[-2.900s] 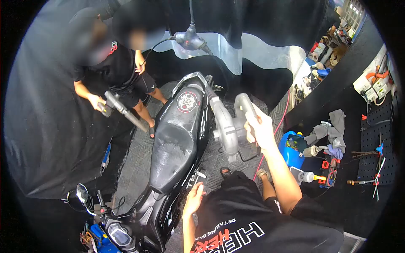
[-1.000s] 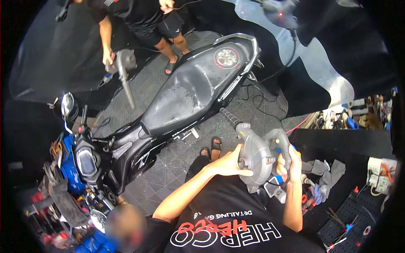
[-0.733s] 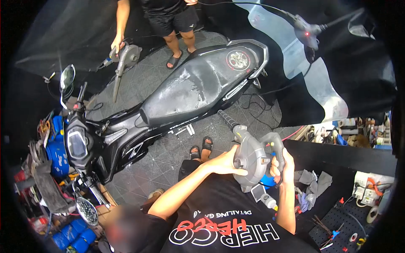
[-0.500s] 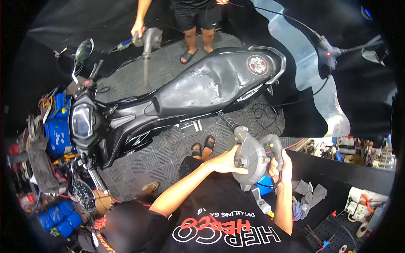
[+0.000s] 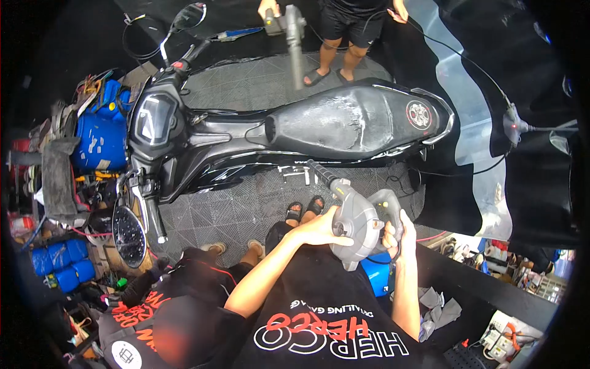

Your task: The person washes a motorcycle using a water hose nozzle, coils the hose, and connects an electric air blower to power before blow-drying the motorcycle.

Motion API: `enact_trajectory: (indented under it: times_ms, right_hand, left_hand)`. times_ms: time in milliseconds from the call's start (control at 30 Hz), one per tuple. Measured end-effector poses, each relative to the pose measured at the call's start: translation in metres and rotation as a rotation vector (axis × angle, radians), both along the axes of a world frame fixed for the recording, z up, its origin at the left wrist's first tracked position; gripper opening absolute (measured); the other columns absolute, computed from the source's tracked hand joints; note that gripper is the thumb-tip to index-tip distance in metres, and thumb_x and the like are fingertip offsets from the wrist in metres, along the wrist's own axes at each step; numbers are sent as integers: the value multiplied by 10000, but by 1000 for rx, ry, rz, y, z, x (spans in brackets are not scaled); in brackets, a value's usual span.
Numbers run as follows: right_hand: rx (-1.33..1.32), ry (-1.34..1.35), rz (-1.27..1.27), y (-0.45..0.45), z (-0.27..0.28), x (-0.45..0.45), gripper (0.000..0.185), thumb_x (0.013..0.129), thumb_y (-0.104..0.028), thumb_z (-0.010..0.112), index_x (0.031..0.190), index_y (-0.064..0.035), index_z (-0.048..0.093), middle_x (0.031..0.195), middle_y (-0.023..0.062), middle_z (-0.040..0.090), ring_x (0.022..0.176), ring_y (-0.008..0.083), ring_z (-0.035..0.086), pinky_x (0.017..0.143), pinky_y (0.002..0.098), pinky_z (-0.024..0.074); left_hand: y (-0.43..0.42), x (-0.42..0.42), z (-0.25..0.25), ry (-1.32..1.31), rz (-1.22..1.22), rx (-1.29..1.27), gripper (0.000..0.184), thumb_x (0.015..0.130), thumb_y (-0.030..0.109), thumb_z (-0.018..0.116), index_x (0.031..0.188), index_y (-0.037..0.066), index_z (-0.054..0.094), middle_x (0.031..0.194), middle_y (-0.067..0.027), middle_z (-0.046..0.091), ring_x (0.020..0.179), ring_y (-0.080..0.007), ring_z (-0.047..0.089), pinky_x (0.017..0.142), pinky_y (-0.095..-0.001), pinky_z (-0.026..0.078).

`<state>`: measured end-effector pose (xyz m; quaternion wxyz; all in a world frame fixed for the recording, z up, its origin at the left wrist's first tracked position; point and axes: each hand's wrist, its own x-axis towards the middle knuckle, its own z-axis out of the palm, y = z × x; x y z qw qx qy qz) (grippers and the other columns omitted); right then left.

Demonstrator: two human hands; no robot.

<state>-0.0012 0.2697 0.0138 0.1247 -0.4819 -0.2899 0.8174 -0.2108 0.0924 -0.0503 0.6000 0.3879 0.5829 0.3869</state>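
Observation:
I hold a grey-black electric blower [image 5: 359, 222] in front of my shirt. My left hand [image 5: 318, 227] presses against the side of its round housing, thumb across the front. My right hand [image 5: 401, 238] is closed round the looped rear handle. The black ribbed nozzle [image 5: 322, 175] points away from me at the lower side of a black motorcycle [image 5: 206, 144], seemingly short of touching it. White streaks and wet-looking patches mark the long black seat [image 5: 326, 120]. Across the motorcycle, a co-worker's hand [image 5: 268, 8] holds a second blower [image 5: 294, 31], its blurred nozzle angled down.
At lower left, close to my left arm, is another person in a black cap [image 5: 184, 332]. Blue containers [image 5: 101, 141] and clutter stand beyond the handlebar. A black cable [image 5: 452, 67] runs to a connector [image 5: 515, 125] on the right. Grey tiled matting [image 5: 227, 212] lies underfoot.
My view has shifted, so the motorcycle appears further right and higher. The co-worker's blower has moved right, towards the seat's rear. The person at lower left shows more. My grip looks unchanged.

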Motion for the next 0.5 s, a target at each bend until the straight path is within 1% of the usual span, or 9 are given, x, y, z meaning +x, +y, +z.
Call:
enact_trajectory:
  times_ms: [33,67,100,200,233,300,367,433,500]
  right_hand:
    - [-23,38,16,-2,-3,-8,451,1051,-465,489,1081,-34,619,607,18,549,353,118,405,383,278,317]
    - [-43,83,53,-3,-9,-15,444,1048,-456,502,1185,-44,596,618,26,547,360,121,409,383,277,316]
    - [-33,80,64,-5,-13,-22,443,1047,-449,509,1192,-38,592,624,31,550,363,122,412,382,278,319]
    - [23,49,89,-24,-8,-55,417,1053,-414,518,1169,-22,598,644,46,560,372,129,420,379,283,343]
    - [65,24,94,-29,-4,-60,420,1055,-414,515,1182,-23,600,641,45,557,372,127,423,379,280,351]
    - [146,6,106,-37,7,-68,428,1059,-415,512,1207,-24,604,638,44,555,372,123,429,378,276,363]
    - [217,19,120,-44,23,-74,440,1060,-417,512,1232,-23,606,634,42,556,371,119,434,376,275,371]
    - [184,41,126,-42,22,-74,451,1060,-419,511,1260,-25,602,635,40,557,371,116,433,376,276,371]
    - [157,49,141,-37,16,-74,457,1061,-418,509,1286,-30,597,639,34,557,377,114,430,383,276,363]
  left_hand:
    - [-8,-3,-8,1,27,-4,1136,738,485,894,1526,-35,262,1465,-245,475,1383,-329,462,1169,-435,367]
    - [-16,-5,-20,2,52,-8,1147,732,482,899,1529,-37,258,1483,-241,456,1393,-325,449,1177,-434,357]
    - [-24,-6,-31,3,74,-14,1158,726,479,904,1532,-39,254,1500,-238,437,1404,-321,435,1186,-433,347]
    - [-43,-29,-6,-172,151,20,1161,735,460,903,1542,-43,235,1541,-230,378,1429,-313,399,1198,-430,332]
    - [-46,-31,-7,-226,160,39,1142,754,394,904,1551,-40,211,1537,-228,377,1443,-307,380,1195,-424,339]
    - [-47,-35,-19,-295,142,49,1142,759,352,907,1557,-39,189,1536,-223,379,1446,-297,375,1194,-419,342]
    - [-47,-39,-17,-338,140,51,1143,759,319,911,1559,-39,178,1535,-217,381,1447,-290,373,1192,-417,347]
    - [-46,-41,-15,-353,153,50,1141,754,294,917,1558,-39,178,1533,-211,384,1445,-285,375,1190,-419,352]
    - [-49,-40,-32,-343,175,64,1145,749,311,920,1554,-42,186,1527,-210,390,1439,-286,384,1189,-426,354]
